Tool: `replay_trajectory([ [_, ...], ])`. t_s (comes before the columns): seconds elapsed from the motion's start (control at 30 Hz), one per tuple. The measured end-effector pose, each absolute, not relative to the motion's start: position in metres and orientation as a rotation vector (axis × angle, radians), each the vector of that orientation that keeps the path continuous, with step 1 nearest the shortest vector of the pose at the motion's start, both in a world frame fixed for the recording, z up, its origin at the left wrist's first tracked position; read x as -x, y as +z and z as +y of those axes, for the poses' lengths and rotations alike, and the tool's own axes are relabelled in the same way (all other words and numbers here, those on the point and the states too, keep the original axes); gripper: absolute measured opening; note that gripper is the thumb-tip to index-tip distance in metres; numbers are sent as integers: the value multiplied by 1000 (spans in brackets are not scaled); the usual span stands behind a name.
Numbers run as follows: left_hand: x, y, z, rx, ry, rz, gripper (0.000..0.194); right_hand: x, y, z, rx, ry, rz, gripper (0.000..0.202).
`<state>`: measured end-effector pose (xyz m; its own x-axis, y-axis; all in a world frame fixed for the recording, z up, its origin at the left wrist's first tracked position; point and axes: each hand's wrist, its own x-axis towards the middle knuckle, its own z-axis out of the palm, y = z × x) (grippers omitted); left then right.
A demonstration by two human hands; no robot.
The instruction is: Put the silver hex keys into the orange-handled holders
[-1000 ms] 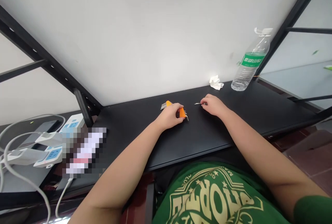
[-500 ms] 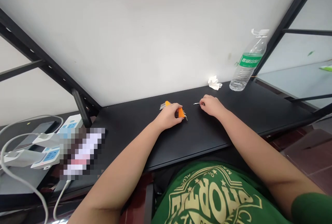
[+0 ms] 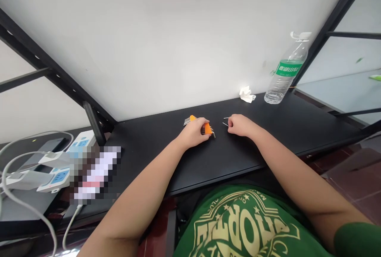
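My left hand [image 3: 195, 133] is closed around an orange hex key holder [image 3: 207, 129] on the black desk. Several thin metal shafts stick out at its far left end, and short bent ends show at its right. To the right, my right hand [image 3: 240, 125] pinches a hex key [image 3: 225, 124], whose thin silver end points left toward the holder. A second slim metal end [image 3: 226, 118] shows just behind it; whether it is also in my fingers or lies on the desk, I cannot tell. My palm hides the rest.
A crumpled white tissue [image 3: 247, 94] and a clear water bottle [image 3: 284, 70] with a green label stand by the wall. Left are a blurred-out phone [image 3: 97, 173], power strips [image 3: 61, 177] and white cables [image 3: 32, 207]. Black frame posts flank the desk [image 3: 196, 167].
My right hand has turned and shifted slightly toward me, fingers curled more. Two thin metal ends now show at its fingertips, where one showed before. My left hand keeps its hold.
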<state>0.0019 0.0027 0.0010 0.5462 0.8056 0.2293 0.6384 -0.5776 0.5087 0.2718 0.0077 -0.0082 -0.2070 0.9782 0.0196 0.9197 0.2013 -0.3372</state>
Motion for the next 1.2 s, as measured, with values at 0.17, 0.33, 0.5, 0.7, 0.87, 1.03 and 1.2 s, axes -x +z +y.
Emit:
replay_trajectory([
  [0.17,-2,1,3,-2426,645,1191,46,-262,-11,0,1347,413,-2305,6],
  [0.33,-4,3,1,-2439,659,1156,45,-251,-8,-7,1144,420,-2262,13],
  [0.5,-3,3,1,-2445,656,1137,45,-252,-9,-8,1109,372,-2290,19],
  [0.7,-4,3,1,-2495,624,1150,46,-249,-4,-16,1117,125,-2386,29],
  [0.87,-7,8,-2,-2597,603,1117,37,-236,-3,-19,968,325,-2272,25],
  [1.03,-9,10,-4,-2609,610,1085,36,-228,-13,-11,971,830,-1939,19],
  [1.2,-9,9,-5,-2570,642,1077,45,-239,-18,0,1011,936,-1785,17],
])
